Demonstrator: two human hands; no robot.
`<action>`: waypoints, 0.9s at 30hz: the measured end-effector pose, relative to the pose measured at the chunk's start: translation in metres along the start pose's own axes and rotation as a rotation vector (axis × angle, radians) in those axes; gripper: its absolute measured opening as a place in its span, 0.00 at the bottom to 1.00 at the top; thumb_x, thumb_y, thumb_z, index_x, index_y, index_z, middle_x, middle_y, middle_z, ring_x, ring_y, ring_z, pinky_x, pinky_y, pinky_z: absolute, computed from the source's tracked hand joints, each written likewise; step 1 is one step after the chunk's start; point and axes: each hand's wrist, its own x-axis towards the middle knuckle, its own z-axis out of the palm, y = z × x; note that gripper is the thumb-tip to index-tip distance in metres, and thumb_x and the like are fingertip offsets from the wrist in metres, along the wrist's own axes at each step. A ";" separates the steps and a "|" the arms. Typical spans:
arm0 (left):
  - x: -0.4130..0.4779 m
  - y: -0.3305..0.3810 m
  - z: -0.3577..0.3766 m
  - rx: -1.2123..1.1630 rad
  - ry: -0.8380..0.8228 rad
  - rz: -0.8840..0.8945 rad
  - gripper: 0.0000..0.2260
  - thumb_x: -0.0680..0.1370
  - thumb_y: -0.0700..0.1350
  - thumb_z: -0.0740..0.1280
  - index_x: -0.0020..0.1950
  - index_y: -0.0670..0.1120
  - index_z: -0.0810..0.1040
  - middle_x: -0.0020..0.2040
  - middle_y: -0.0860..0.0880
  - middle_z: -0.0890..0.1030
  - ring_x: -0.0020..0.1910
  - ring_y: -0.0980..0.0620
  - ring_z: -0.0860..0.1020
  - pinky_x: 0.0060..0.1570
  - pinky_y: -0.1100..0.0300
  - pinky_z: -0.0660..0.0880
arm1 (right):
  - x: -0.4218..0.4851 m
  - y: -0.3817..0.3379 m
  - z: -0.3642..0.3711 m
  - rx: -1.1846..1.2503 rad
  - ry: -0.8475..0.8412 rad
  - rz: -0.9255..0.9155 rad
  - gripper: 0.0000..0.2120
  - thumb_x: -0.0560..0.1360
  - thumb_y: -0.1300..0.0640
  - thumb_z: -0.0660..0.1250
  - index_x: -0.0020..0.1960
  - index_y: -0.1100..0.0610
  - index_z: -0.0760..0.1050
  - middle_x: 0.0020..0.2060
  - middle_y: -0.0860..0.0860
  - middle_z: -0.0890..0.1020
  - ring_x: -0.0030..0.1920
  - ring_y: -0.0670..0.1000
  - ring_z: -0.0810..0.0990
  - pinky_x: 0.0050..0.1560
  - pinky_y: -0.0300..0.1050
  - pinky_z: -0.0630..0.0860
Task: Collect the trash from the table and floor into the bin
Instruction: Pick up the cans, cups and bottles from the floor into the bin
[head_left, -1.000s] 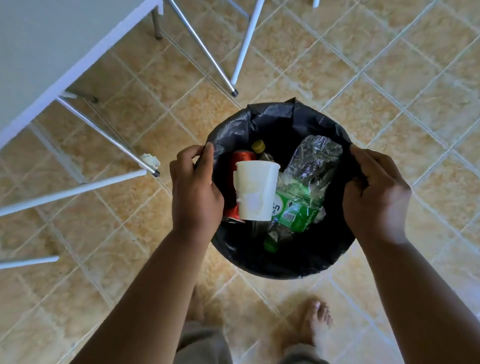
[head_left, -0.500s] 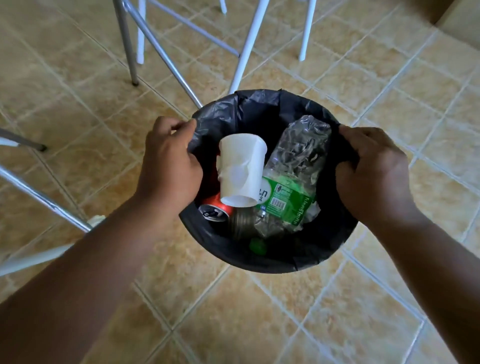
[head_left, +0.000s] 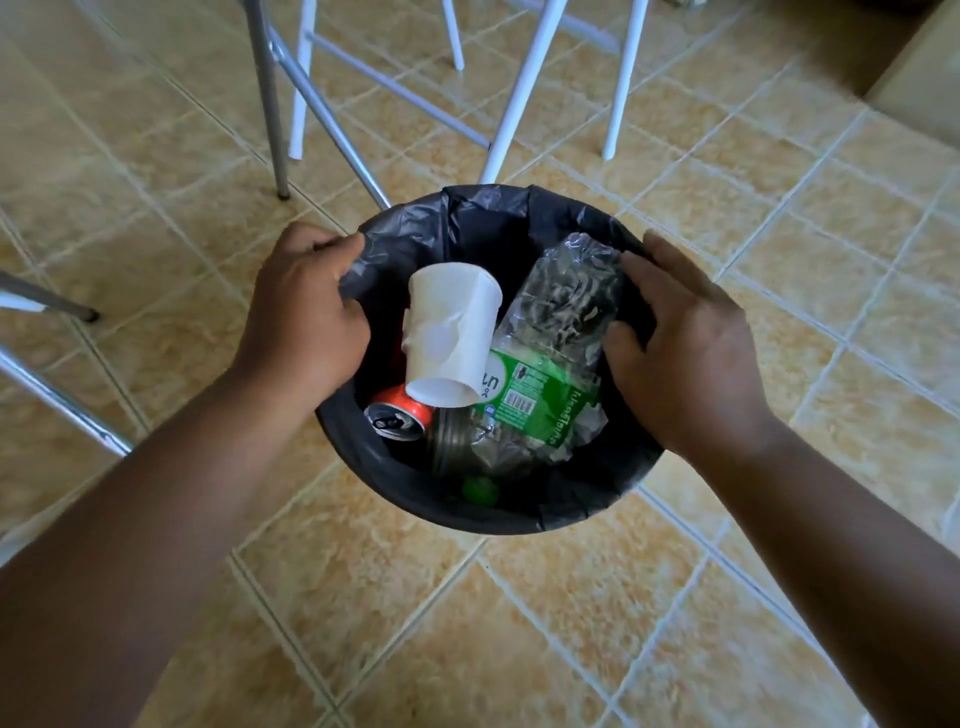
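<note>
A round bin lined with black plastic (head_left: 519, 512) is gripped at opposite rims, left hand (head_left: 304, 317) clenched, right hand (head_left: 685, 343) looser. A dented white paper cup (head_left: 449, 335) lies inside, nearer the left fingers (head_left: 332, 247), its long axis tilted rim-up.

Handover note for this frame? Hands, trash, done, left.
Left hand: gripping the bin rim and liner.
Right hand: on the opposite rim, fingers looser.
In the bin: white cup, crushed bottle, can, green cap.
Done: no trash on the visible floor.
Left: table is out of view, so check it.
</note>
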 end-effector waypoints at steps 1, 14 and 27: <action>0.000 -0.001 -0.001 -0.004 0.008 -0.011 0.24 0.71 0.29 0.62 0.67 0.37 0.75 0.62 0.40 0.74 0.60 0.43 0.75 0.58 0.72 0.61 | 0.001 -0.002 0.001 -0.025 -0.016 -0.022 0.25 0.73 0.58 0.64 0.71 0.59 0.71 0.72 0.56 0.71 0.62 0.64 0.77 0.60 0.57 0.77; -0.017 -0.008 -0.015 -0.260 0.028 -0.179 0.17 0.78 0.45 0.63 0.67 0.47 0.75 0.62 0.48 0.76 0.60 0.51 0.75 0.58 0.66 0.67 | -0.003 -0.010 0.003 -0.060 -0.214 -0.046 0.34 0.75 0.50 0.66 0.77 0.59 0.60 0.77 0.57 0.61 0.74 0.63 0.60 0.71 0.59 0.63; -0.085 -0.164 0.052 0.700 -0.640 -0.403 0.18 0.73 0.53 0.63 0.58 0.46 0.77 0.63 0.40 0.75 0.68 0.39 0.67 0.67 0.48 0.66 | -0.011 -0.010 -0.003 -0.034 -0.210 -0.029 0.32 0.76 0.51 0.66 0.76 0.60 0.61 0.77 0.59 0.60 0.75 0.62 0.59 0.71 0.59 0.63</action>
